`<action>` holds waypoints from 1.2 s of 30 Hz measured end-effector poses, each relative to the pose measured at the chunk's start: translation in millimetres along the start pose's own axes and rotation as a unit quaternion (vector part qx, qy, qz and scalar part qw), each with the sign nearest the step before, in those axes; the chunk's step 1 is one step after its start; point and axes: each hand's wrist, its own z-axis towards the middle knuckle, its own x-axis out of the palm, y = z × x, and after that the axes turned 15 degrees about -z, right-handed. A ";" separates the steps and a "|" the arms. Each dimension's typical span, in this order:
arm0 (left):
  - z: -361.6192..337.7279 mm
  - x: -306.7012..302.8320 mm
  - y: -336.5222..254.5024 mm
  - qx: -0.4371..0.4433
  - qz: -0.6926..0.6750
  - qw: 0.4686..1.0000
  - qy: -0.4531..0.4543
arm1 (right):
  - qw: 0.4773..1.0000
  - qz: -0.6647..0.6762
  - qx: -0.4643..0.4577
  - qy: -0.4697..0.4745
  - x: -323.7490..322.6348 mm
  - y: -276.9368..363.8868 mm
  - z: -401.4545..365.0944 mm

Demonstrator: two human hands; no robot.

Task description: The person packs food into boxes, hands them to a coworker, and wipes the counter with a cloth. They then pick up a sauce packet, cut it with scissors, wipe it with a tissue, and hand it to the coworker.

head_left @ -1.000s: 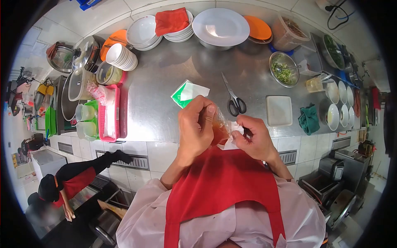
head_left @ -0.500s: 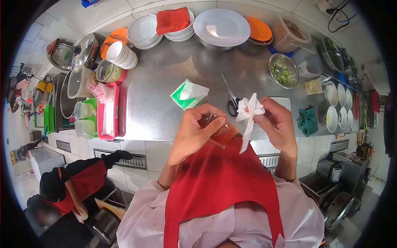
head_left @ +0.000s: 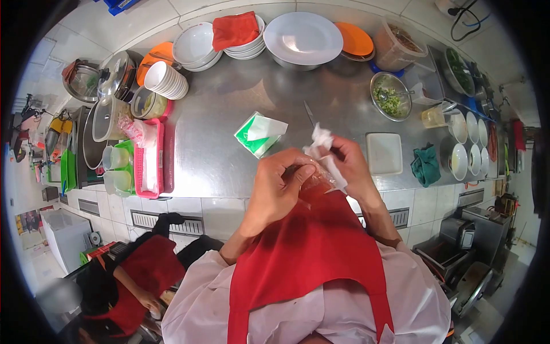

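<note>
Between thumb and fingers, my left hand [head_left: 276, 186] pinches a clear plastic bag [head_left: 314, 176]; the red apron shows behind it. My right hand [head_left: 354, 166] is closed on a crumpled white tissue [head_left: 321, 142], which hangs down against the bag's right side. Both hands are close together over the table's near edge. A green and white tissue packet [head_left: 259, 135] lies on the steel just beyond my left hand. Past the tissue, a scissors blade [head_left: 309, 110] points away from me; the handles are hidden. A square white dish [head_left: 384, 153] sits to the right of my right hand.
A metal bowl of chopped greens [head_left: 391, 97], a green cloth [head_left: 425, 165] and small white bowls [head_left: 459, 163] are on the right. Stacked plates [head_left: 303, 37] line the back. A pink basket [head_left: 161, 166] stands left. Another person [head_left: 143, 269] is at lower left.
My right hand has moved left with the tissue, bringing it against the bag. The square dish and more of the table behind that hand now show. The other person has moved right.
</note>
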 end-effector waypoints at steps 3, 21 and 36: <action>1.3 1.9 1.1 -0.010 -0.001 1.000 -0.005 | 0.995 0.085 -0.042 -0.041 -1.9 7.9 -4.6; 8.0 4.6 10.4 0.012 0.071 0.997 -0.021 | 0.990 -0.015 -0.111 -0.089 20.0 7.0 -7.0; 10.1 3.8 7.0 -0.006 0.030 0.999 -0.014 | 0.988 0.092 -0.086 -0.087 -12.5 33.0 -12.5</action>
